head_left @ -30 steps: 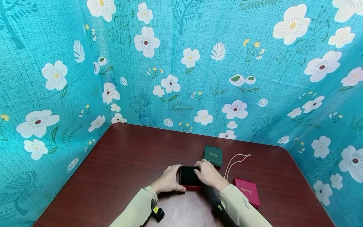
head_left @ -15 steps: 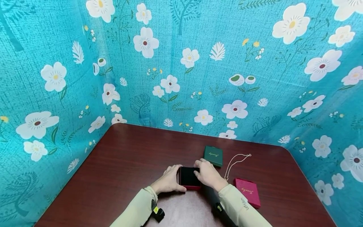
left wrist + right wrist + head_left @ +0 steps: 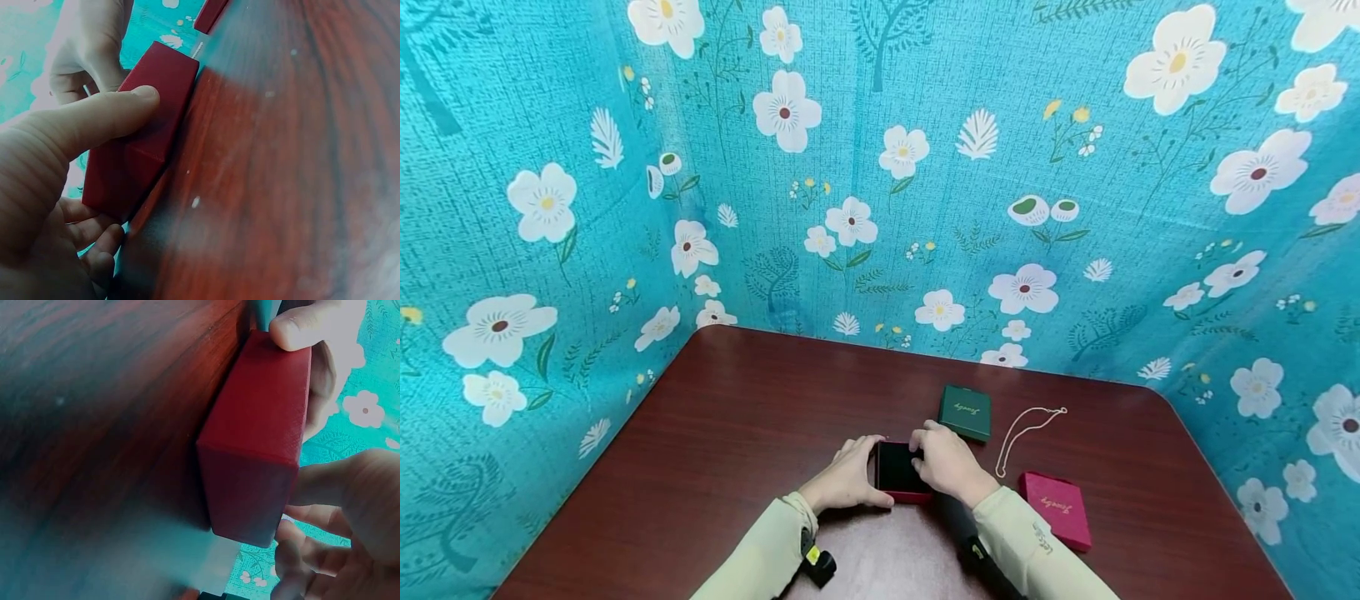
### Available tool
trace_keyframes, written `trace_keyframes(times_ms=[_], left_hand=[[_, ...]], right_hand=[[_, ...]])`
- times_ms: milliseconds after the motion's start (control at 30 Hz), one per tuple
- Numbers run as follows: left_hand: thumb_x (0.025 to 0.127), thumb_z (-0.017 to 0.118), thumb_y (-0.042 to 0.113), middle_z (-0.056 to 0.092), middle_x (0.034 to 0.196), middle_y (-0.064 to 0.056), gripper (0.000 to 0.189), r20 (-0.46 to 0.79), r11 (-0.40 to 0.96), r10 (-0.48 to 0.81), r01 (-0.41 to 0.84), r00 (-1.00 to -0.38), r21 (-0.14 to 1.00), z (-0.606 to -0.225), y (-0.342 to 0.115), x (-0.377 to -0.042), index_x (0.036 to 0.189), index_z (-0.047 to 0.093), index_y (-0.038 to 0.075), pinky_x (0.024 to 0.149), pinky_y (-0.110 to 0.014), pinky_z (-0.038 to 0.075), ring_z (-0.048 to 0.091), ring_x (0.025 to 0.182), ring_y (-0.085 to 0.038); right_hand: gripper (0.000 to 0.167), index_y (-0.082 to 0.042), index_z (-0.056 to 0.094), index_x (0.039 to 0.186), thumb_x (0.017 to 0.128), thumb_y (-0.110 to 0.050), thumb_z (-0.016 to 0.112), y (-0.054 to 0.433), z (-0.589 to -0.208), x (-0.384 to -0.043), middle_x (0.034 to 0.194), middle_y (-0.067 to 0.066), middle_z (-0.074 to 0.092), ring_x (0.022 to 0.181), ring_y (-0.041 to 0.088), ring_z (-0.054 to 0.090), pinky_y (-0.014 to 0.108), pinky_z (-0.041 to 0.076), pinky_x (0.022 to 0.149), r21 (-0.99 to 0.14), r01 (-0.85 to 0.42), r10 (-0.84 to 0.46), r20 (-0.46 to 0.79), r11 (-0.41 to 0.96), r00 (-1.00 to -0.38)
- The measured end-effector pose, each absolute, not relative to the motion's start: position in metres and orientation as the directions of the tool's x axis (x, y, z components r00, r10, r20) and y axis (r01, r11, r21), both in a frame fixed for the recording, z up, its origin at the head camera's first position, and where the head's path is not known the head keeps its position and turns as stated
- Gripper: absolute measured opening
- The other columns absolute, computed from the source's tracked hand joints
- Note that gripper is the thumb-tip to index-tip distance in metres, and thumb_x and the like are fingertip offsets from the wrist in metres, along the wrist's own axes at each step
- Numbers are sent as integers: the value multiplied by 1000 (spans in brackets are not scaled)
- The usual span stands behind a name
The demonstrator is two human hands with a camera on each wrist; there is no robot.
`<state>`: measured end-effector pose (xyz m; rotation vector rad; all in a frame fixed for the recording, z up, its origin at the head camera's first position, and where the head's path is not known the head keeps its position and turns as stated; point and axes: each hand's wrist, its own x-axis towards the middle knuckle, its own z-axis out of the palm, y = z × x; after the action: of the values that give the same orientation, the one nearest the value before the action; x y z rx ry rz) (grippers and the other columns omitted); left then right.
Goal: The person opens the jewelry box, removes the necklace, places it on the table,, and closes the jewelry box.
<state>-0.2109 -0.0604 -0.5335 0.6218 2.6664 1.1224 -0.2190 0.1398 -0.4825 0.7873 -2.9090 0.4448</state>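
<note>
My left hand [image 3: 844,479] grips the left side of a small red box [image 3: 910,498] on the table, thumb along its near wall and fingers round the far left. The box has a black inside [image 3: 897,468]. In the left wrist view the thumb presses the red wall [image 3: 150,94]. My right hand [image 3: 953,460] is over the box's right side, its thumb and fingertips at the black inside. In the right wrist view the box [image 3: 256,406] hides the thumb tip; the other fingers [image 3: 290,559] are bent beside its upper edge. Whether they pinch anything is hidden.
A green jewelry box [image 3: 966,412] lies just beyond my right hand. To the right a thin gold-toned chain necklace [image 3: 1024,429] lies in a curve. Nearer, a red box lid [image 3: 1057,508] with gold lettering lies beside my right sleeve. A floral cloth [image 3: 880,208] hangs behind the brown table [image 3: 760,400].
My right hand has shifted slightly left over the box's black inside, its fingers a little more bent. The left hand and the red box have stayed in place.
</note>
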Motion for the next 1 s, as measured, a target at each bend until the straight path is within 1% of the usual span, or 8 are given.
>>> trace_keyframes(times_ms=[167,300,467,667,767,833,1000], left_hand=[[62,85,42,49,128,0,97,15,630,449,328,-893,704,-532,-60,-211,140,37,10,97,-44,32,39,117,-23],[63,85,41,49,128,-2,95,33,624,454,344,-890,702,-531,-60,-211,139,39,8,96,-46,32,40,117,-25],[63,85,42,49,130,-3,93,35,626,453,346,-891,699,-531,-59,-212,138,40,10,97,-46,32,40,117,-24],[63,85,43,49,131,-4,93,36,630,451,346,-892,695,-531,-59,-212,137,40,9,97,-46,32,40,118,-25],[64,85,43,48,131,-4,95,31,627,454,345,-890,699,-531,-59,-212,138,39,8,97,-47,32,39,118,-26],[64,85,44,48,132,-5,95,31,625,455,344,-890,701,-531,-59,-211,139,39,8,97,-47,32,39,119,-26],[64,85,43,49,131,-4,95,28,626,458,345,-889,699,-531,-59,-211,139,38,8,97,-46,32,40,118,-25]], right_hand=[[14,-10,70,86,74,-12,77,137,-482,-218,84,2,59,82,21,58,35,52,72,-185,-584,-556,184,791,-811],[17,-10,72,92,76,-14,76,135,-485,-218,87,2,59,83,19,58,34,51,74,-170,-635,-611,175,754,-772],[19,-12,72,96,78,-15,75,134,-491,-219,87,0,58,80,17,58,32,51,72,-159,-657,-634,173,737,-754],[24,-16,73,102,78,-15,74,135,-492,-219,83,-2,55,75,16,56,34,47,66,-105,-697,-677,173,709,-715],[24,-15,73,101,77,-12,74,134,-491,-219,82,-2,54,73,15,55,33,47,66,-109,-714,-693,177,692,-699],[23,-13,73,100,77,-9,73,133,-490,-219,82,-1,54,74,15,54,31,48,68,-127,-722,-701,175,680,-691],[21,-11,73,99,79,-6,72,131,-490,-218,86,1,55,79,16,55,28,50,72,-164,-720,-708,136,674,-693]])
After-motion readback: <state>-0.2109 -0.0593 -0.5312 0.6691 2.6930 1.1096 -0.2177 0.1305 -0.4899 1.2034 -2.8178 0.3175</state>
